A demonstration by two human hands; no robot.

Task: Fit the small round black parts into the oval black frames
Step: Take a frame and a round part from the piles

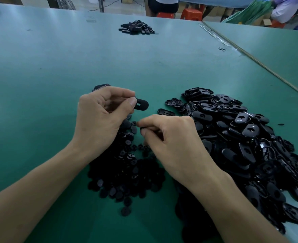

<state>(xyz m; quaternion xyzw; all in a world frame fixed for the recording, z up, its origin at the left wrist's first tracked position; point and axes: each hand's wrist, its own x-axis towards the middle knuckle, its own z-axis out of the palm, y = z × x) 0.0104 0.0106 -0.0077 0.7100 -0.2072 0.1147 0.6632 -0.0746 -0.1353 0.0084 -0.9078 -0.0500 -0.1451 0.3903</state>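
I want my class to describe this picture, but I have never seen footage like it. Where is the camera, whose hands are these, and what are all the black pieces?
There is only one picture. It comes from a camera worn on a person's head, looking down at their own bare hands over a green table. The left hand pinches one oval frame with a slot in it. The right hand reaches over the pile of small round parts and seems to pinch a small round part at its fingertips. On the right lies a big heap of oval frames. A smaller far pile of black pieces lies further up the table.
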